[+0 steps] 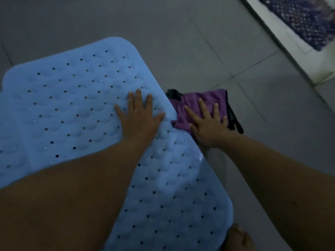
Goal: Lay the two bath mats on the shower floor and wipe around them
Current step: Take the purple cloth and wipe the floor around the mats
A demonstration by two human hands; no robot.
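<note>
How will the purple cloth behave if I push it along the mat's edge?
The purple cloth is bunched and creased under the right hand, so it is probably floppy and will likely fold over. It looks thin, so probably light, and should slide over the tiled floor.

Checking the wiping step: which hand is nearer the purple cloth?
Right. The right hand lies flat on the purple cloth on the floor; the left hand presses the blue mat beside it, apart from the cloth.
</note>
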